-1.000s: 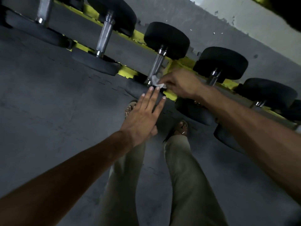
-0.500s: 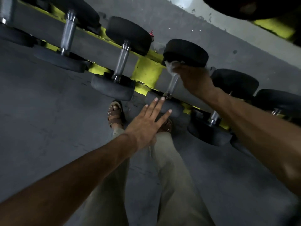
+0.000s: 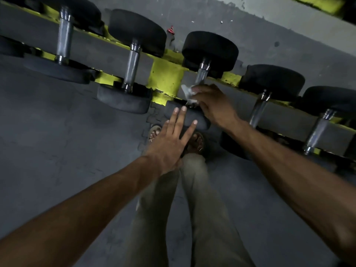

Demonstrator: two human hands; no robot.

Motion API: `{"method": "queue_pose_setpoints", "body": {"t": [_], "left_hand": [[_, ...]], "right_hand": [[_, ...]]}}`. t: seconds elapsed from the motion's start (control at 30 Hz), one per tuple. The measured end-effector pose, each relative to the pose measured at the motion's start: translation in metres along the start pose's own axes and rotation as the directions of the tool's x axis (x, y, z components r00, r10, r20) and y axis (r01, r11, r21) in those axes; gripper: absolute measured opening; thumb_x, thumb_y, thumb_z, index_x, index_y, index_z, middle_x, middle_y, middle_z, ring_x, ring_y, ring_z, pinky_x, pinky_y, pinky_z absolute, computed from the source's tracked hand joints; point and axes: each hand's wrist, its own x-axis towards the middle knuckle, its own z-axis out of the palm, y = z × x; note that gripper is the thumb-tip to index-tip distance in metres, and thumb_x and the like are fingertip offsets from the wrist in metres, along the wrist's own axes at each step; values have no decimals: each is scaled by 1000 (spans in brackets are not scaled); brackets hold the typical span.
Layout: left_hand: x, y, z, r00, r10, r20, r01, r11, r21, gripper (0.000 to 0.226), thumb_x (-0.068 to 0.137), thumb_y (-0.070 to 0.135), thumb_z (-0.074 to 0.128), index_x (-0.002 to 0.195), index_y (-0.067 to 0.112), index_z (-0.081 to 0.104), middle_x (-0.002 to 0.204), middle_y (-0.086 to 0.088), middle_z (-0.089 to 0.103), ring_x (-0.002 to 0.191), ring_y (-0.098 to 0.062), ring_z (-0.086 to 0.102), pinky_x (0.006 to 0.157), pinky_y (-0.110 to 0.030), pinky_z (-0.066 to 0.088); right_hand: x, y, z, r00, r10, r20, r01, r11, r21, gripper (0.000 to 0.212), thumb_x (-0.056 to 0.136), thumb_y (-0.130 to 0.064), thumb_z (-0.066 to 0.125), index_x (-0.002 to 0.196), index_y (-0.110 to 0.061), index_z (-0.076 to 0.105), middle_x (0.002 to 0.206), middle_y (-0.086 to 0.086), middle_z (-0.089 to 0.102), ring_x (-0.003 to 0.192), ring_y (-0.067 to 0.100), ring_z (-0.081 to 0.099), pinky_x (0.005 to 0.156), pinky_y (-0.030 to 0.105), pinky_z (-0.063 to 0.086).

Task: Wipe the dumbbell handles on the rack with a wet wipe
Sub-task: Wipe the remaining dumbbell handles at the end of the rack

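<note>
Dim light falls on grey interlocking floor mats [image 3: 63,151].

The right hand [image 3: 213,106] partly hides the wet wipe [image 3: 186,91] and handle [image 3: 201,76].

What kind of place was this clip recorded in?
Most likely a gym's free-weight area: black dumbbells sit in a row on a yellow rack, over dark interlocking floor mats.

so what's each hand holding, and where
The right hand grips the wipe, wrapped round the near end of a dumbbell handle. The left hand holds nothing, fingers straight.
</note>
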Motion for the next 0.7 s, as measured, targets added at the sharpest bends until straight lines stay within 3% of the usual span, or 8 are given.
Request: {"method": "queue_pose_setpoints", "body": {"t": [0.1, 0.17, 0.23, 0.3, 0.37, 0.5, 0.57, 0.7], "left_hand": [[-1, -2, 0, 1000, 8, -7, -8, 1000, -10, 128, 89, 59, 68, 161, 11, -26, 158, -36, -38, 154, -53, -22, 127, -54, 17], [-1, -4, 1, 1000, 9, -15, -9, 1000, -17, 128, 89, 58, 68, 161, 11, -27, 157, -36, -39, 154, -52, -22, 127, -53, 16], [-1, -4, 0, 1000, 12, -15, -13, 1000, -18, 127, 90, 56, 68, 161, 11, -28, 157, -36, -39, 154, -52, -23, 127, -53, 15], [-3, -3, 1, 1000, 16, -14, -16, 999, -29, 123, 92, 53, 65, 160, 11, -29, 157, -36, -39, 154, -52, -23, 127, -52, 15], [-3, -3, 1, 1000, 16, -15, -17, 999, -50, 122, 94, 53, 64, 160, 11, -29, 158, -36, -39, 154, -52, -23, 127, -52, 15], [0, -6, 3, 999, 50, 3, -50, 998, -40, 131, 89, 59, 68, 159, 11, -32, 156, -35, -42, 153, -51, -25, 128, -53, 9], [-1, -9, 4, 998, 66, 1, -66, 997, -50, 130, 87, 58, 69, 161, 11, -27, 158, -35, -38, 154, -52, -21, 127, -54, 12], [-1, -13, 5, 996, 75, -55, -76, 997, -16, 120, 87, 51, 68, 166, 10, -12, 164, -39, -21, 157, -54, -5, 123, -54, 26]], "right_hand": [[-3, -2, 13, 947, 298, -117, -278, 947, 161, 27, 91, -10, 55, 112, -6, 71, 116, 16, 63, 103, 27, 62, 84, 30, 46], [1, -1, 23, 835, 544, -83, -489, 802, 342, 20, 92, -15, 60, 109, -7, 68, 104, 7, 68, 92, 18, 62, 76, 28, 43], [6, -3, 32, 760, 650, -4, -559, 657, 506, 17, 95, -18, 59, 95, -5, 68, 89, 8, 69, 79, 11, 59, 69, 28, 41], [22, -2, 28, 653, 749, 110, -576, 397, 715, 18, 96, -8, 54, 82, -5, 66, 71, 11, 60, 62, 6, 51, 62, 26, 39], [46, 7, 20, 563, 774, 289, -522, 62, 851, 15, 93, -1, 54, 85, -8, 64, 72, 8, 60, 61, 10, 56, 63, 23, 46], [86, 26, 17, 599, 641, 480, -179, -477, 861, 29, 102, -18, 40, 107, 0, 62, 100, 16, 67, 80, 27, 72, 70, 39, 59], [84, 21, 20, 593, 620, 514, -127, -559, 820, 38, 104, -26, 33, 102, -5, 65, 101, 16, 70, 82, 29, 74, 83, 48, 56], [63, 10, 23, 608, 629, 484, -178, -486, 855, 30, 106, -19, 40, 106, -6, 68, 93, 11, 76, 83, 24, 75, 91, 42, 54]]}}
